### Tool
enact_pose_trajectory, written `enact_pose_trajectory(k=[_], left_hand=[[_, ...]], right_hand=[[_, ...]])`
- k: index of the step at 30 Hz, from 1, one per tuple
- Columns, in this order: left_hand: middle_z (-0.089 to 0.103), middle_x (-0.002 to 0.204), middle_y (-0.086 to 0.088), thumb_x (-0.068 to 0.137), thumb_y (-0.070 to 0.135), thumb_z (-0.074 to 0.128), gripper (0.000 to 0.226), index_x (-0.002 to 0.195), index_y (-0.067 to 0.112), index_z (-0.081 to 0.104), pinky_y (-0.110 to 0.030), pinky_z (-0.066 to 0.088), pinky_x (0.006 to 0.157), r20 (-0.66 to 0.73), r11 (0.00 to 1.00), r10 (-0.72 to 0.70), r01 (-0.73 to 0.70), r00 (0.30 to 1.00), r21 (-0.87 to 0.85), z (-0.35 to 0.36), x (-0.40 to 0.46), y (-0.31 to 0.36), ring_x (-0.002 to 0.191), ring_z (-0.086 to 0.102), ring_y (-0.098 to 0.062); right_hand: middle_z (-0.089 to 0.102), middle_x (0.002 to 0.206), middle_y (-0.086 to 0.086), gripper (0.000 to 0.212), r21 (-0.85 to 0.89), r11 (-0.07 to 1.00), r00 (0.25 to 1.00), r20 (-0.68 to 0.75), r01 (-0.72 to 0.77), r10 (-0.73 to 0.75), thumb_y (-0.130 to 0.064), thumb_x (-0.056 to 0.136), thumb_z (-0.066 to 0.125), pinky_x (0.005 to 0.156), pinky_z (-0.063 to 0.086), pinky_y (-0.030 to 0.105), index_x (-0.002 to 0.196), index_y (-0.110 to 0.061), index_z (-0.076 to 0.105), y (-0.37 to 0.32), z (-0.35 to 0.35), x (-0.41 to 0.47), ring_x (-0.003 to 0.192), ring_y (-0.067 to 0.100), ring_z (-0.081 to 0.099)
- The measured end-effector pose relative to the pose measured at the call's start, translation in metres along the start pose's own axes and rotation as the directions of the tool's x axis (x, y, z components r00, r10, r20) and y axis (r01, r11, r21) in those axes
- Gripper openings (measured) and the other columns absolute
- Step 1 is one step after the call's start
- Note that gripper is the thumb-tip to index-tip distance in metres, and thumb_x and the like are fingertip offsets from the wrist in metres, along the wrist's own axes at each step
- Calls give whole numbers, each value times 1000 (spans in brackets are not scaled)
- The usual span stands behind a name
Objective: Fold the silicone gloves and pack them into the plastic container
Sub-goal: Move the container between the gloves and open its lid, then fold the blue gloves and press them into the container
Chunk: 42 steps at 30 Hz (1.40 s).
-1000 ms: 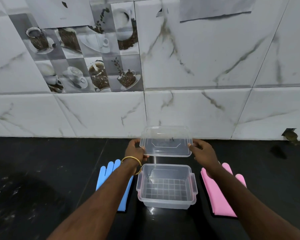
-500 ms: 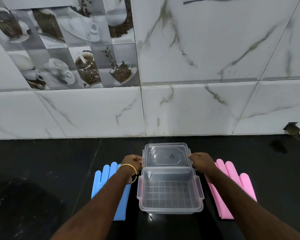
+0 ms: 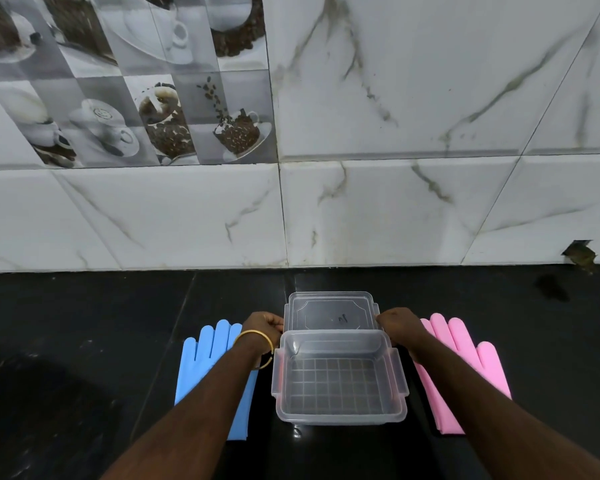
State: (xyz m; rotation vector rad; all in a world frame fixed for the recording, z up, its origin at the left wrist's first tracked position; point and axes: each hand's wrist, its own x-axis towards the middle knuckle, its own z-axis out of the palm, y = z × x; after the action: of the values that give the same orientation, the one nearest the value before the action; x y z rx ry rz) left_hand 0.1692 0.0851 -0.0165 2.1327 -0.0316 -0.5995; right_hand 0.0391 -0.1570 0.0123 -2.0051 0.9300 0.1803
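A clear plastic container (image 3: 397, 377) stands open and empty on the black counter, its grid-patterned floor showing. Its clear lid (image 3: 329, 310) lies flat on the counter just behind it. My left hand (image 3: 262, 325) grips the lid's left edge and my right hand (image 3: 397, 325) grips its right edge. A blue silicone glove (image 3: 201, 362) lies flat to the left of the container, partly under my left forearm. A pink silicone glove (image 3: 465, 344) lies flat to the right, partly under my right forearm.
The black counter (image 3: 84, 341) ends at a white marble-tiled wall (image 3: 395, 202) close behind the lid. A small hole in the wall (image 3: 581, 252) sits at the far right, with a dark stain below it.
The lid has come down from above the container and back toward the wall, to lie on the counter behind the container. Both hands stayed on its edges. The camera tilted down.
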Motion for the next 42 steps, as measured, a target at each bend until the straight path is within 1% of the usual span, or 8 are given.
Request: enact_pose_trajectory(k=[4,9,18,24,30,34,39,42], left_hand=[[69,88,-13,73,-13,71,30,100,-2,70,-37,59,80,-25,1000,14,-15,1000,-18,-8,-2,5,77,63,-23],[66,93,-13,73,-15,71,36,107,-4,67,-43,55,90,-59,997,69,-71,996,-40,-18,-1,17,88,65,-27],[67,88,-9,72,-6,76,28,98,3,69,-34,54,82,-195,994,107,-112,975,-12,-87,-40,-9,82,63,-22],[68,72,-1,70,10,82,15,75,10,67,-20,50,62,-297,995,96,-89,950,40,-127,-65,-57,66,64,-15],[59,106,-8,67,39,79,42,95,16,58,-35,50,87,-300,959,7,78,954,271,-129,-88,-104,98,61,-27],[57,109,-8,62,40,83,69,112,7,48,-32,50,80,-254,983,-97,133,962,128,-118,-99,-125,97,60,-25],[54,89,1,59,30,88,60,94,15,42,-23,43,55,-194,982,-183,187,964,3,-126,-98,-118,70,50,-12],[57,90,-2,61,27,87,53,96,13,51,-30,52,67,-127,975,-216,221,968,29,-128,-92,-114,80,58,-19]], right_hand=[[60,81,11,36,-80,997,1000,0,20,-21,-26,101,46,59,47,28,96,4,66,-9,-6,-4,67,19,58],[51,68,7,40,-118,993,994,-104,23,-36,-42,94,54,62,39,29,73,-7,56,-19,-10,-5,64,20,49],[50,140,11,66,-280,928,931,-196,247,-308,-54,85,59,104,45,48,136,-13,54,-84,21,-64,128,31,49],[57,133,4,54,-284,868,875,-151,408,-461,-52,84,64,102,46,44,127,-20,59,-123,76,-99,122,25,54],[58,133,2,51,-260,830,843,-89,494,-530,-50,84,66,105,44,41,126,-21,61,-154,125,-115,122,21,54],[56,138,3,57,-266,817,839,-47,512,-541,-49,82,67,107,43,40,131,-20,58,-164,151,-124,126,22,52],[54,141,4,63,-287,818,851,-15,499,-524,-53,82,65,107,43,43,135,-21,53,-165,158,-129,129,23,49],[53,142,4,65,-271,822,852,-12,500,-523,-52,83,65,107,42,39,137,-19,51,-164,160,-130,131,21,48]])
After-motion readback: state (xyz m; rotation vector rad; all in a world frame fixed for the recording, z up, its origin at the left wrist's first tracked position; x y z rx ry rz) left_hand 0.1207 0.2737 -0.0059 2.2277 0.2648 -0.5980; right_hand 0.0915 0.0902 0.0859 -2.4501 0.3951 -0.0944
